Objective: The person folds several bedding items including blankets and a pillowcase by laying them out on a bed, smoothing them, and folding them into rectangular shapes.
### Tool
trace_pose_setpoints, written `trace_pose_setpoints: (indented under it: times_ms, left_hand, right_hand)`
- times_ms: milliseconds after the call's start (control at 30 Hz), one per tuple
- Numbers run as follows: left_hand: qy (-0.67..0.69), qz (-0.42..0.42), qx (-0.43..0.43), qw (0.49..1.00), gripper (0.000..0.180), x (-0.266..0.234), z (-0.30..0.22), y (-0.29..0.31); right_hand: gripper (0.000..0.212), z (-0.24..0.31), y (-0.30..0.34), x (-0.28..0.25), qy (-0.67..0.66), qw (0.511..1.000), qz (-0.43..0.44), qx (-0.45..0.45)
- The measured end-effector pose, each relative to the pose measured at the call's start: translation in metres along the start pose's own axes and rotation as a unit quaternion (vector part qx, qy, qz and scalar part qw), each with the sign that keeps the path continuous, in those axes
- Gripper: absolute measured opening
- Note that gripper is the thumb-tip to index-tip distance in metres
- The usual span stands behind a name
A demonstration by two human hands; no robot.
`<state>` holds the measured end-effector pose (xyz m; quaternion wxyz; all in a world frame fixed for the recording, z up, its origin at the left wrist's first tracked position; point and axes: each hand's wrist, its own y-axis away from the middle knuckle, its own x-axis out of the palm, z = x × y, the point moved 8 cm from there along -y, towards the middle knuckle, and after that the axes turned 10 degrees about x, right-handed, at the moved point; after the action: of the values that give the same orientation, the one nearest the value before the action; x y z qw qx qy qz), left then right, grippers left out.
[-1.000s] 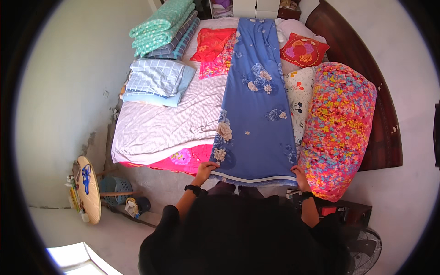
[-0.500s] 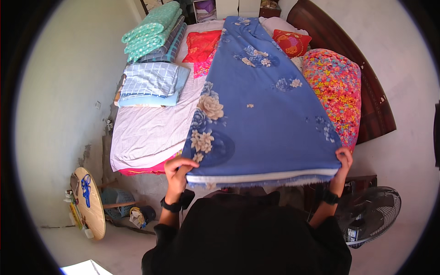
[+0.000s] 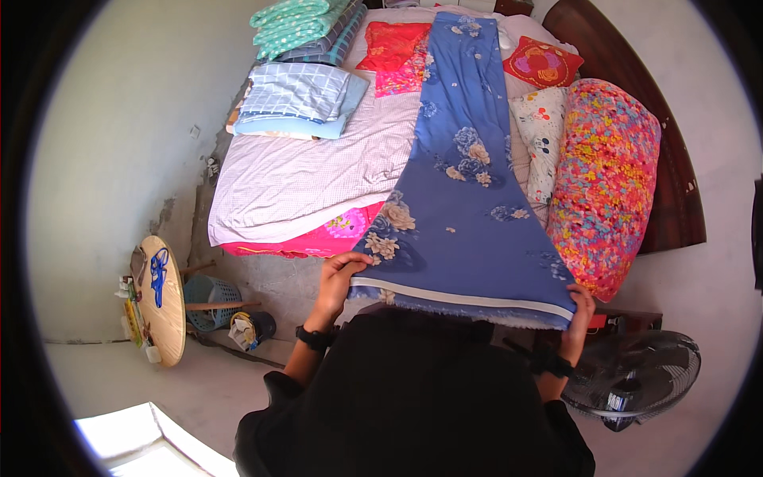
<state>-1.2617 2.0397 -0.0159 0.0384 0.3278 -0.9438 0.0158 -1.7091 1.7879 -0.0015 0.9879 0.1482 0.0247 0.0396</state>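
A long blue floral bed sheet [image 3: 469,230] stretches from the far end of the bed toward my body, narrow at the back and wide at the front. Its near edge has a white strip and a frayed fringe. My left hand [image 3: 340,274] pinches the left front corner, thumb and fingers closed on the cloth. At the right front corner, my right hand [image 3: 582,306] has its fingers wrapped round the fabric. Between my hands the edge hangs in front of my chest, sagging slightly.
The bed [image 3: 318,187] has a pale checked cover. Folded quilts [image 3: 306,28] and folded bedding [image 3: 294,95] lie at left; a red cushion [image 3: 544,62], a white patterned pillow [image 3: 539,143] and a colourful floral bundle [image 3: 604,175] at right. Nearby stand a fan [image 3: 636,381] and a round wooden board [image 3: 163,306].
The sheet's far part has narrowed and gathered, uncovering a white patterned pillow. My view has shifted, and the held edge now tilts down to the right. Both hands keep hold of the corners.
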Motion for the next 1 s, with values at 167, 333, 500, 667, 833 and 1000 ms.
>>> trace_pose_setpoints:
  times_ms: [167, 333, 500, 667, 833, 1000]
  left_hand:
    - [0.075, 0.038, -0.2, 0.976, 0.023, -0.005, 0.1, 0.006]
    - [0.102, 0.092, -0.297, 0.945, 0.027, 0.005, 0.149, 0.008]
    - [0.119, 0.086, -0.312, 0.939, 0.026, 0.018, 0.155, -0.036]
    - [0.313, 0.021, -0.372, 0.874, 0.02, 0.043, 0.188, -0.167]
    - [0.419, -0.051, -0.282, 0.862, 0.022, 0.06, 0.166, -0.451]
    - [0.305, -0.112, -0.174, 0.93, 0.067, 0.127, 0.098, -0.587]
  right_hand:
    - [0.015, -0.106, -0.024, 0.001, -0.003, 0.993, 0.044, 0.113]
    - [0.017, -0.178, -0.042, -0.016, 0.011, 0.979, 0.015, 0.202]
    - [0.017, -0.169, -0.101, -0.004, -0.006, 0.977, 0.023, 0.211]
    - [0.019, -0.117, -0.248, 0.064, 0.001, 0.971, 0.062, 0.231]
    - [0.029, -0.009, -0.471, 0.192, -0.178, 0.961, 0.154, 0.147]
    - [0.04, 0.037, -0.58, 0.265, -0.253, 0.923, 0.199, 0.212]
